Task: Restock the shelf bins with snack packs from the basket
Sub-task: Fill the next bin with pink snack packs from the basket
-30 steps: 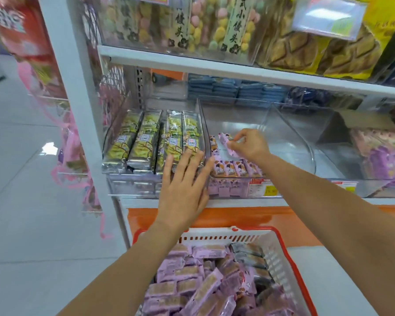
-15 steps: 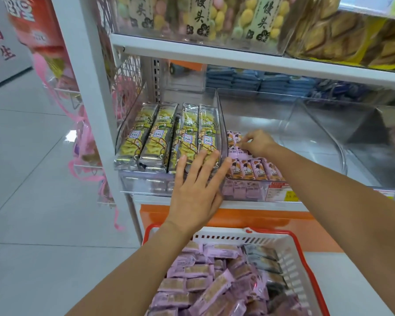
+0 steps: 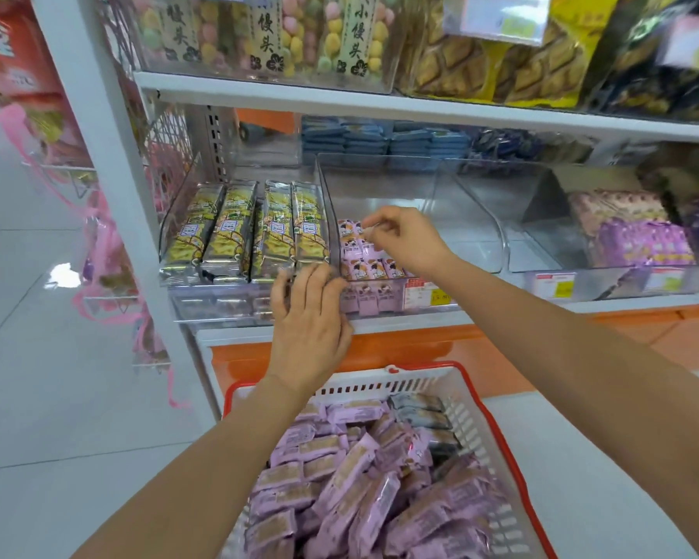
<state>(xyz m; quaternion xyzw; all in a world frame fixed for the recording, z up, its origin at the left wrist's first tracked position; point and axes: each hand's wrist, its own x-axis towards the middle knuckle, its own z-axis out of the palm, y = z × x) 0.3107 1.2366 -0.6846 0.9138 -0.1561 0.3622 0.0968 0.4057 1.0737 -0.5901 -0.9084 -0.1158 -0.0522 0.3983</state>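
A white store shelf point(image 3: 380, 102) carries clear bins. Below it sits a red-rimmed basket point(image 3: 380, 387) heaped with purple snack packs point(image 3: 360, 490). The middle bin point(image 3: 440, 244) is stocked only at its front left. The left hand point(image 3: 309, 320) bends its fingers over the bin's front lip; whether it grips is unclear. The right hand point(image 3: 404, 240) pinches one small pack point(image 3: 370, 229) above that row. Dropped crooked, it could slide and disorder the row.

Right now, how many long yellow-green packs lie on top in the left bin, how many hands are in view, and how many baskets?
Long yellow-green packs, top layer: 4
Hands: 2, the left hand and the right hand, which pinches a small pack
Basket: 1
Total: 7
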